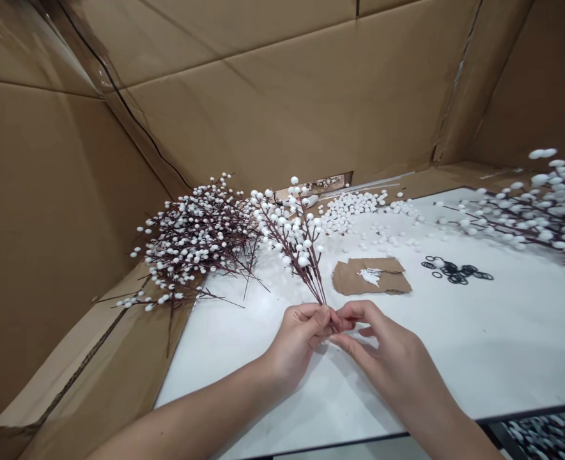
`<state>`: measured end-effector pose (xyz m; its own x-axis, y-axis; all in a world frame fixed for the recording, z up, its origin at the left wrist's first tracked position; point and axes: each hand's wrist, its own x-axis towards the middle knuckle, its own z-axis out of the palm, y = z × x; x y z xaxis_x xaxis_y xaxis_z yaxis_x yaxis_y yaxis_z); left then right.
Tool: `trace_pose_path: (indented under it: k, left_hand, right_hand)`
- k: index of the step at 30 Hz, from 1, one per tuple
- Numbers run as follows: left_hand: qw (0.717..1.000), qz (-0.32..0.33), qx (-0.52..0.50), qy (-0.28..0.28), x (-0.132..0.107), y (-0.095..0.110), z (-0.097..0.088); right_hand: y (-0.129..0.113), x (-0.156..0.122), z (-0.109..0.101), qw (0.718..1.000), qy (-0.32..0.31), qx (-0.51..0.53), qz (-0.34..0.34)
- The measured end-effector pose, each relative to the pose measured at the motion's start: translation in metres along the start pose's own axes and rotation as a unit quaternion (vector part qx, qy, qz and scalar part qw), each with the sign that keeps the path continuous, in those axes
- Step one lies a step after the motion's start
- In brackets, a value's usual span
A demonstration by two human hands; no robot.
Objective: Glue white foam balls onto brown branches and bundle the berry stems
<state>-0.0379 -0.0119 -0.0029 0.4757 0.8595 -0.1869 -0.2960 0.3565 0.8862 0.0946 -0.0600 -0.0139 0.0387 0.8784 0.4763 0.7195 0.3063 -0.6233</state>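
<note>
Pinching the brown stem ends of a white-berried artificial spray, the left hand and right hand meet with fingers closed around its base, the berries fanning out ahead of the fingertips. Past the fingers, on a white tabletop, lie a torn cardboard scrap, black rubber rings, loose white foam balls, and more sprays to the left

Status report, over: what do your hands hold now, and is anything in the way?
Left hand pinching stems of white-berry spray; right hand at the stem ends. Cardboard scrap and black rings lie ahead, not touching the hands.
</note>
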Motion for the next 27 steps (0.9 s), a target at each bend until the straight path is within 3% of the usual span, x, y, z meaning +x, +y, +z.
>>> trace_pose_path:
  k: [2, 5, 13, 17, 21, 24, 27]
  left_hand:
    - [1.0, 0.003, 0.0, 0.01, 0.0, -0.001, 0.0]
    - [1.0, 0.009, -0.001, 0.026, 0.0, -0.002, 0.001]
    - [0.999, 0.032, -0.008, 0.014, 0.001, -0.002, 0.004]
    - [0.999, 0.05, 0.017, 0.0, 0.001, -0.002, 0.004]
    - [0.998, 0.048, 0.033, -0.009, 0.001, -0.004, 0.002]
    - [0.999, 0.038, 0.032, 0.008, 0.002, -0.005, 0.002]
    - [0.999, 0.03, 0.033, 0.023, 0.002, -0.005, 0.001]
  right_hand:
    - [-0.001, -0.002, -0.002, 0.997, -0.023, 0.062, 0.029]
    - [-0.002, -0.003, -0.002, 0.993, -0.004, 0.111, 0.043]
    - [-0.006, 0.015, -0.012, 0.992, 0.026, 0.115, 0.039]
    - [-0.015, 0.035, -0.021, 0.999, -0.005, 0.038, -0.01]
    - [-0.027, 0.055, -0.024, 0.994, -0.052, -0.094, -0.007]
    - [-0.034, 0.067, -0.022, 0.98, -0.056, -0.188, -0.023]
    - [-0.035, 0.073, -0.021, 0.976, -0.056, -0.208, -0.04]
